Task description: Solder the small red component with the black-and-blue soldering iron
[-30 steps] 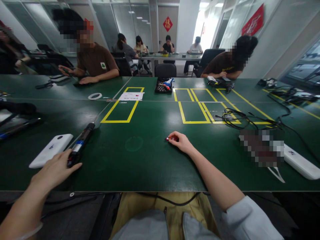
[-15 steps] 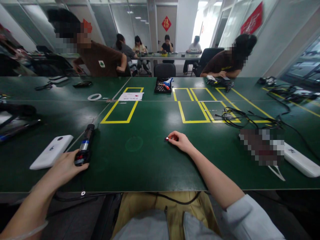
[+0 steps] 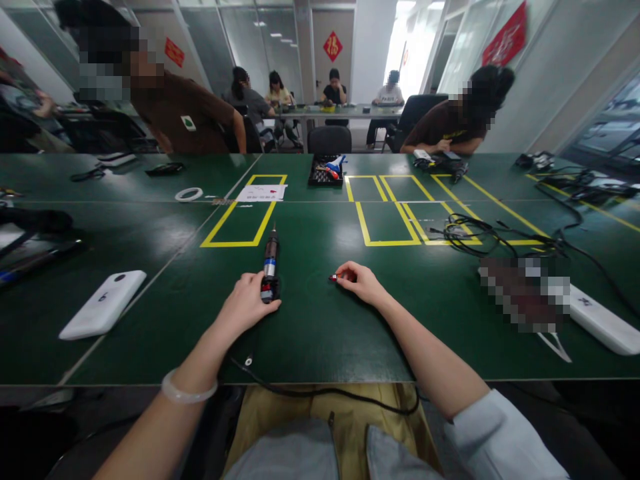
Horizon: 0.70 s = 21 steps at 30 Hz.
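Note:
My left hand [image 3: 247, 305] grips the rear end of a black corded electric screwdriver [image 3: 271, 264] that lies on the green table [image 3: 310, 333], its tip pointing away from me. Its cable trails back over the table's near edge. My right hand [image 3: 361, 282] rests on the table to the right of it, fingers pinched on a small red and white part [image 3: 335, 277]. The two hands are about a hand's width apart.
A white device [image 3: 103, 303] lies at the left, another white device [image 3: 603, 321] at the right beside a blurred patch. Yellow taped rectangles [image 3: 243, 220] mark the table; tangled black cables [image 3: 470, 235] lie right. A black parts tray [image 3: 327, 171] sits at the far edge. People sit opposite.
My left hand has taken hold of the screwdriver and carried it right, from beside the left white device to the middle of the table. My right hand has stayed put.

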### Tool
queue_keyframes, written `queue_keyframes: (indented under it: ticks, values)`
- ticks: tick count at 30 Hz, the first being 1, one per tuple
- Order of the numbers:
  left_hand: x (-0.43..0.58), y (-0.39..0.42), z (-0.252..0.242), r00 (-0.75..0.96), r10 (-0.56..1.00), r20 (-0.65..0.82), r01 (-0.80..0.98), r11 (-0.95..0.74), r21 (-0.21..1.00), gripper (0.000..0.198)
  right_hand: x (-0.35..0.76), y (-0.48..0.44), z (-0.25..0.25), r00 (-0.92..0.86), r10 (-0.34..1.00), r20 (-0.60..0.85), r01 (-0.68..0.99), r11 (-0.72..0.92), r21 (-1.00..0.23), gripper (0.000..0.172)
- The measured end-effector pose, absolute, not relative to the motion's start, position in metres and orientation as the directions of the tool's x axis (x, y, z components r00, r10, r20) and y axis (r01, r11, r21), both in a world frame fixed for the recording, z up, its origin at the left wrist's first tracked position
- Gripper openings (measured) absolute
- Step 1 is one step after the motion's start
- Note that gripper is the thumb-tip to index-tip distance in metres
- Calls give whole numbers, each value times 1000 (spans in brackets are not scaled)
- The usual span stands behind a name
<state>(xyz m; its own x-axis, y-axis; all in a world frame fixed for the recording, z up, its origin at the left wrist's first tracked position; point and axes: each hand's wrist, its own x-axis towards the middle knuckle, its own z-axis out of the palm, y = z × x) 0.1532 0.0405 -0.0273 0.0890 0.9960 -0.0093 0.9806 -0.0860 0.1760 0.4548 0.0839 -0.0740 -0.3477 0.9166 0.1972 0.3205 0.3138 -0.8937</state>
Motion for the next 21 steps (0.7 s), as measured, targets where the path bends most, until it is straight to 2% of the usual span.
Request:
queue_keyframes:
  ticks: [3, 9, 21]
  values:
    - [200, 49, -23, 182, 983, 3, 958, -178, 224, 68, 457, 85, -75, -346, 910, 228, 288, 334, -897, 18]
    - [260, 65, -24, 278, 960, 24, 930, -276, 245, 63, 460, 88, -78, -344, 886, 312, 287, 415, -863, 5]
    - [274, 69, -29, 305, 952, 37, 918, -304, 255, 67, 456, 90, -80, -347, 877, 334, 378, 456, -806, 6]
